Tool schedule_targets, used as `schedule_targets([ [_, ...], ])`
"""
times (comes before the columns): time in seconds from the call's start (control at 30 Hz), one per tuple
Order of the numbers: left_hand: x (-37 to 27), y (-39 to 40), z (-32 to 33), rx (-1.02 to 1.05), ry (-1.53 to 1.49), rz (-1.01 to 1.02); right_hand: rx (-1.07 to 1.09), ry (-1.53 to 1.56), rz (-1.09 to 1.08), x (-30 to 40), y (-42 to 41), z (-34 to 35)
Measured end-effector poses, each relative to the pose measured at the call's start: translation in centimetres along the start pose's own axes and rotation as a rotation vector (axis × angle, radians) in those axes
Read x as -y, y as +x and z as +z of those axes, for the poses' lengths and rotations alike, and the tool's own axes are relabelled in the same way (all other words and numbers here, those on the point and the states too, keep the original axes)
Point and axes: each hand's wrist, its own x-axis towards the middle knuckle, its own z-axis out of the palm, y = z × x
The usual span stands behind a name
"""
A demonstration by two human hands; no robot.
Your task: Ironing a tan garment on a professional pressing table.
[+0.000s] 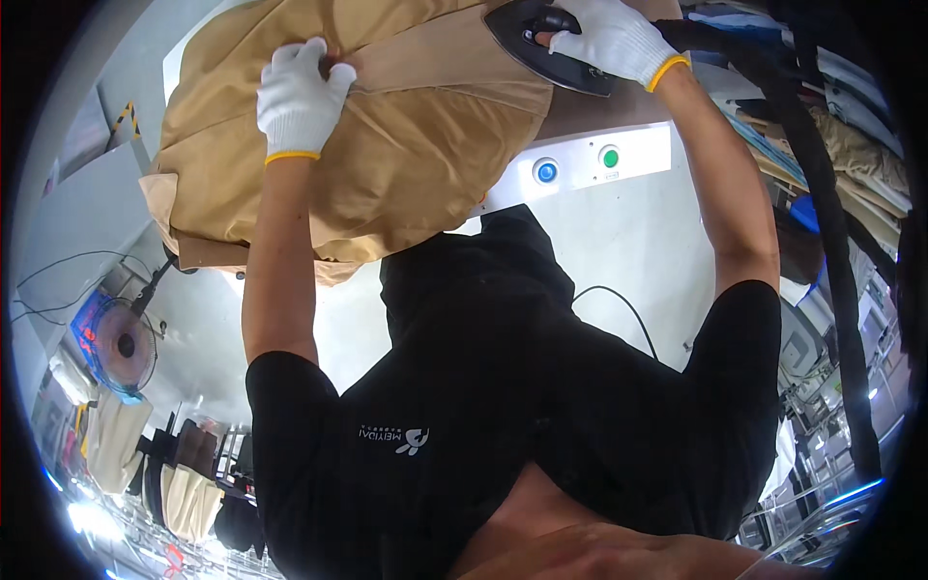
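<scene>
A tan cloth garment (pixel 406 145) lies spread over a pressing table (pixel 602 116), its lower part hanging in folds over the near edge. My left hand (pixel 304 98), in a white knit glove with a yellow cuff, pinches the cloth at the end of a flat, paler strip. In my right hand (pixel 616 40), gloved the same way, is the handle of a dark clothes iron (pixel 544 47). The iron's soleplate rests at the right end of that strip, with its tip pointing toward the lower right.
A white panel with a blue button (pixel 546 171) and a green button (pixel 610 156) fronts the table. A thick black hose (pixel 819 159) runs down the right, beside stacked garments (pixel 855 145). An electric fan (pixel 127 345) stands at left; more clothes (pixel 190 500) hang at lower left.
</scene>
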Motion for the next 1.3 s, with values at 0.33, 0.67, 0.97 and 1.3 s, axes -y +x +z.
schedule_targets([
  [0.33, 4.6, 0.3, 3.5, 0.080, -0.402, -0.169, 0.129, -0.027, -0.228, 8.1, 5.6, 2.3],
  [0.67, 2.6, 0.1, 3.0, -0.043, -0.500, -0.257, 0.104, 0.045, -0.160, 9.2, 4.5, 1.4],
  [0.97, 3.7, 0.2, 5.4, -0.120, -0.486, -0.169, -0.185, -0.030, 0.255, 0.8, -1.6, 0.4],
  [1.3, 6.7, -0.7, 7.2, -0.167, -0.456, -0.097, -0.060, 0.541, 0.664, -13.9, -20.0, 0.1],
])
